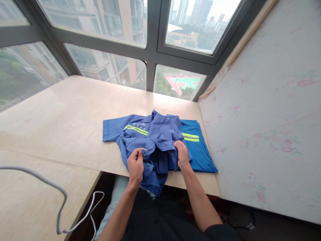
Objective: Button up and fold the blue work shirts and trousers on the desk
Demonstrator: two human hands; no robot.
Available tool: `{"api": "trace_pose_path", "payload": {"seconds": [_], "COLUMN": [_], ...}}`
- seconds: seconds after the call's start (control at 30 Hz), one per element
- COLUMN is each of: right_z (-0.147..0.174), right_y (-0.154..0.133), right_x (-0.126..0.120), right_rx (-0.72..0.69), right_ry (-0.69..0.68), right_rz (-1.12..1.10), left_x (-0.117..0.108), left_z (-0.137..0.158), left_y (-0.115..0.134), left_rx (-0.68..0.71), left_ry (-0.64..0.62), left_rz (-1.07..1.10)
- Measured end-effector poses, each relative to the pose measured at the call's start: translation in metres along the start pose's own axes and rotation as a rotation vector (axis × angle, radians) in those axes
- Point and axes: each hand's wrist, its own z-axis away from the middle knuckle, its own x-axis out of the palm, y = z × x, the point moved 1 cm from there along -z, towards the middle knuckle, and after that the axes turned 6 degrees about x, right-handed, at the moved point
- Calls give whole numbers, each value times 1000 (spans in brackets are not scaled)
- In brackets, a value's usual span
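Note:
A blue short-sleeved work shirt [165, 125] with a yellow-green reflective stripe and white lettering on the chest lies rumpled on the sill, its lower part hanging over the front edge. My left hand [135, 164] pinches the shirt's front edge near a round button. The cloth's other front edge is gripped between the fingers of my right hand [182, 154]. Between the two hands the front falls open in dark folds. Partly under the shirt, to its right, is a flat folded blue garment [200, 154] with a matching stripe.
The pale stone windowsill [75, 110] runs back to grey-framed windows [151, 43]. A wall with flowered paper [263, 127] bounds the right side. At the lower left, a white cable [61, 201] loops over the ledge and into a dark gap.

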Motion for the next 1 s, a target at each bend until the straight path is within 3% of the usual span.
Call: {"api": "trace_pose_path", "payload": {"seconds": [0.1,0.2,0.3,0.4,0.57,0.73,0.87,1.0], "right_z": [-9,-6,4,13,24,36,38,29], "right_y": [0,0,-1,-5,-26,-46,-46,-35], "right_x": [-33,-59,-71,-71,-58,-48,-48,-54], "right_rx": [37,69,31,-14,-103,-163,-233,-309], "right_ry": [-30,-209,-285,-316,-492,-632,-565,-208], "right_rz": [-30,64,149,188,205,166,215,295], "left_x": [-24,-42,-46,-37,-12,11,16,13], "left_z": [-12,-19,-18,-13,-3,1,0,-2], "left_y": [-6,-8,-2,10,30,22,13,16], "left_rx": [-64,-128,-74,90,479,523,529,566], "left_ry": [27,-103,-189,-257,-213,-440,-452,-436], "left_rz": [69,81,-43,-270,-671,-772,-808,-659]}}
